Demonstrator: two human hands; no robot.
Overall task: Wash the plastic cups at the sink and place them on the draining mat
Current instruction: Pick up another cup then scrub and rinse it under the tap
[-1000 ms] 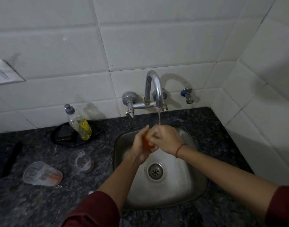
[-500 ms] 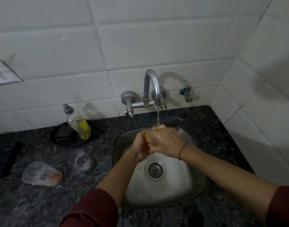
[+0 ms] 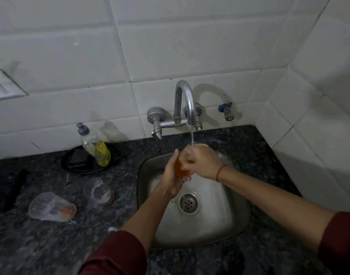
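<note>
A: How far along can the washing be judged to be?

B: One cup (image 3: 180, 169), orange-tinted, is held over the sink (image 3: 235, 225) under the running tap (image 3: 187, 105). It is clasped between the left hand (image 3: 173, 175) and the right hand (image 3: 202, 162), both closed around it; most of it is hidden.

A: And what is left?

B: Two clear cups are seen on the counter (image 3: 51, 245) left of the sink: a lying cup (image 3: 52, 207) with orange residue and an upright cup (image 3: 97, 191). Both are judged unwashed. No draining mat can be identified, and nothing is seen set down as finished.
</note>
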